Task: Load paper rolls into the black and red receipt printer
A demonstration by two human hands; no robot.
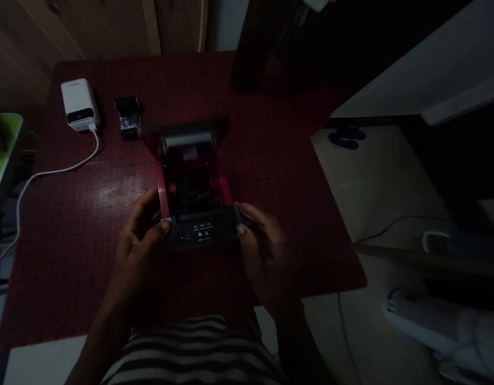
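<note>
At the red table point(279, 160), left hand point(139, 246) and right hand point(266, 254), partly curled, grip opposite sides of a seemingly opened device point(204, 229).

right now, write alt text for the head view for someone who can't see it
Left hand and right hand hold the near end of an open red-black device on a dark red table. Beyond it, to the left, are a small dark object and a white box with a plugged-in cable.

This place appears to be a home, dimly lit: slippers point(343, 141) lie on the pale floor point(363, 184), and wooden panels point(110, 27) stand behind the red desk point(271, 160).
</note>
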